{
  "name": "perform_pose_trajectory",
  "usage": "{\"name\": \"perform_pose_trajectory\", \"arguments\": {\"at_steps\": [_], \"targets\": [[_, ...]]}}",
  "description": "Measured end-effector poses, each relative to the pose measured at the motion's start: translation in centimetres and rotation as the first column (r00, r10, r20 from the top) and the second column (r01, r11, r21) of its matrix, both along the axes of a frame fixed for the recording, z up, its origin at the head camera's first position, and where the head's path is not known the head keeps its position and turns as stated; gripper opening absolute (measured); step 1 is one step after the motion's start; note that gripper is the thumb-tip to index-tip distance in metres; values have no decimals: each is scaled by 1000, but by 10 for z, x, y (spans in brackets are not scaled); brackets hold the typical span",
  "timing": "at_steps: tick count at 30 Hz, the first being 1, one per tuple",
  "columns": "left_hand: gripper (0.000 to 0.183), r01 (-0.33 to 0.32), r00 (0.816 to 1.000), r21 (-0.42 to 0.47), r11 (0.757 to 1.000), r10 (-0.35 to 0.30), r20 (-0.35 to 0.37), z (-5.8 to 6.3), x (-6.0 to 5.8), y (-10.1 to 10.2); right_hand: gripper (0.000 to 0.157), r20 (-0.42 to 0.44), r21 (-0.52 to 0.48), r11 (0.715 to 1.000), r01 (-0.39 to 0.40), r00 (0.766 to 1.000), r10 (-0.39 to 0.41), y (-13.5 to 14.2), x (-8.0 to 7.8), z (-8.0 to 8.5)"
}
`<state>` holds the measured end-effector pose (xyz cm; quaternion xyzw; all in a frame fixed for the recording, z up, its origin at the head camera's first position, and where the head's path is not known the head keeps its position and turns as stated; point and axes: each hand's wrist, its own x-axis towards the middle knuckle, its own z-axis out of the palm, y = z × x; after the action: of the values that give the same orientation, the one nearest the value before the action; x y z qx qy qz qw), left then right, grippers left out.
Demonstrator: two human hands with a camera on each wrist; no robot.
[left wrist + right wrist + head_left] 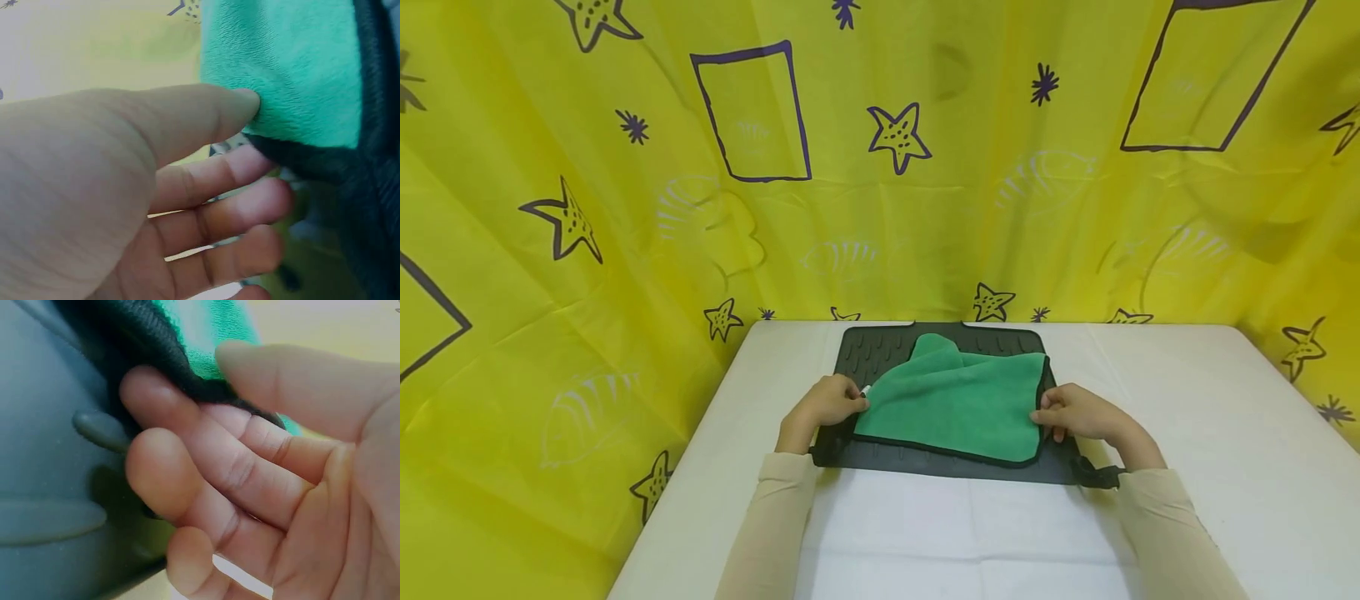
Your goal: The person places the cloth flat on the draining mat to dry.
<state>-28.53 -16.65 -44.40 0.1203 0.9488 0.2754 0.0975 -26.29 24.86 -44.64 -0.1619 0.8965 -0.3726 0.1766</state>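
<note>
A green cloth [955, 408] with a dark edging spreads over a dark ridged mat [872, 346], its back part folded and rumpled. At the cloth's left edge my left hand [831, 402] pinches it between thumb and index finger; in the left wrist view the thumb presses on the green cloth [287, 69] and the other fingers hang below. My right hand [1082, 414] pinches the right edge. The right wrist view has the thumb over the black border [169, 350] and fingers underneath, close to the ridged mat [44, 456].
The mat lies on a white table [1187, 400]. A yellow curtain [925, 233] with starfish drawings hangs behind the table and along its left. Dark straps or bands [1097, 475] are at both wrists.
</note>
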Motion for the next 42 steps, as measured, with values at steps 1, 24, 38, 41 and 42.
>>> {"name": "perform_pose_trajectory", "arguments": {"at_steps": [1, 24, 38, 41, 42], "targets": [[22, 6, 1000, 9, 1000, -6, -2, -1, 0, 1, 29, -3, 2, 1000, 1, 1000, -1, 0, 0, -1], [23, 100, 988, 40, 994, -104, 110, 11, 3, -16, 25, -2, -36, 999, -32, 999, 32, 7, 2, 8], [35, 87, 985, 32, 996, -91, 144, 8, 3, -9, 27, 0, -33, 998, 62, 998, -62, 2, 0, 6], [40, 33, 997, 36, 999, -36, 67, 3, 1, -2, 33, -11, -67, 986, 152, 988, -153, 1, -2, 6], [40, 17, 999, 37, 999, -18, 41, 1, 0, 1, 34, -20, -74, 981, 177, 984, -179, 0, -2, 5]]}}
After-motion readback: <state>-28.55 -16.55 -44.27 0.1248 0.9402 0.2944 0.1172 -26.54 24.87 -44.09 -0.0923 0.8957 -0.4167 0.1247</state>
